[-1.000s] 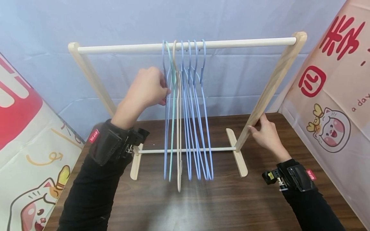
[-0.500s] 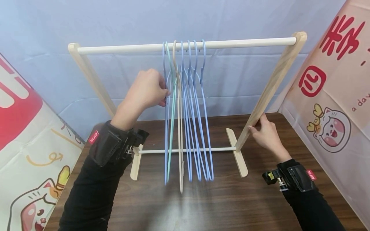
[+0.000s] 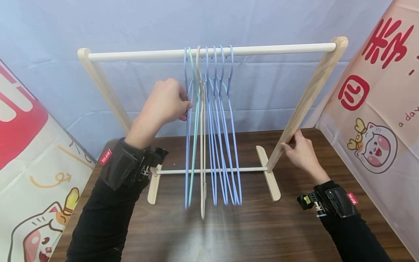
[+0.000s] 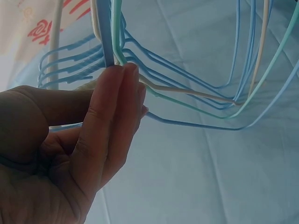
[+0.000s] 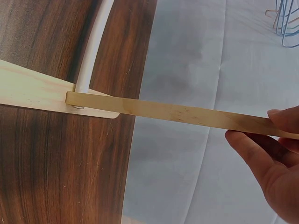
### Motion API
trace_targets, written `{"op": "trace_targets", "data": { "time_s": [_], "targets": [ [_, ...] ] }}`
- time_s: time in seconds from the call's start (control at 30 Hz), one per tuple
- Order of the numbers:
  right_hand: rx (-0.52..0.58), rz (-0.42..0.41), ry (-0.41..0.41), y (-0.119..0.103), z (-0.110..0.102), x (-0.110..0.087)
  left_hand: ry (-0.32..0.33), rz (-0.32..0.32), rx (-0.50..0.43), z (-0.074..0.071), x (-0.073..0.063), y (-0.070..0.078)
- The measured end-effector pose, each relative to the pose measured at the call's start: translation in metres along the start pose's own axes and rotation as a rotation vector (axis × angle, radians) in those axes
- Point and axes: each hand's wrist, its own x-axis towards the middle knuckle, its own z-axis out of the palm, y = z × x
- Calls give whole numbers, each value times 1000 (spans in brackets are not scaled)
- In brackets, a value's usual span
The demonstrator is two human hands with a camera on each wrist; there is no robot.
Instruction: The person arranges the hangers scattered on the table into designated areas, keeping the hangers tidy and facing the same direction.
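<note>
My left hand (image 3: 168, 100) pinches the leftmost blue hanger (image 3: 187, 153) just below its hook; in the left wrist view the fingers (image 4: 100, 112) close on its blue stem. Right beside it hangs a mint-green hanger (image 3: 194, 145), then a cream hanger (image 3: 202, 182). Several more blue hangers (image 3: 233, 145) hang to the right of these, all hooked over the white top bar (image 3: 278, 50). Low on the rack's right wooden post (image 3: 307, 98), my right hand (image 3: 302, 151) grips the wood between thumb and fingers, as the right wrist view also shows.
The wooden rack stands on a dark wood table (image 3: 248, 233) on two flat feet, the right foot (image 3: 268, 174) nearest my right hand. A thin lower rail (image 3: 173, 171) joins the posts. Pale blue cloth (image 3: 262, 22) hangs behind, with printed panels (image 3: 370, 94) at both sides.
The lower ends of the blue, mint and cream hangers have swung slightly, the blue and mint ones drawing closer together at the bottom. Both hands stay nearly where they were.
</note>
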Motion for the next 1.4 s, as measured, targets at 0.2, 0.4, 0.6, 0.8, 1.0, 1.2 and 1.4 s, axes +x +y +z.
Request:
{"op": "trace_targets", "data": {
  "time_s": [0.2, 0.4, 0.6, 0.8, 1.0, 1.2, 1.4],
  "targets": [
    [3, 4, -1, 1, 0, 0, 16, 12, -5, 0, -1, 0],
    [-1, -1, 0, 1, 0, 0, 21, 15, -3, 0, -2, 1],
    [7, -10, -7, 0, -1, 0, 15, 10, -5, 0, -2, -1],
    [7, -1, -17, 1, 0, 1, 2, -3, -41, 0, -2, -1],
    [9, 4, -22, 1, -1, 1, -7, -17, -56, -1, -3, -2],
    [4, -1, -18, 1, 0, 0, -13, -15, -56, -1, -4, -3],
    [8, -3, -18, 1, 0, 0, -14, -20, -65, -1, -8, -7]
  ]
}}
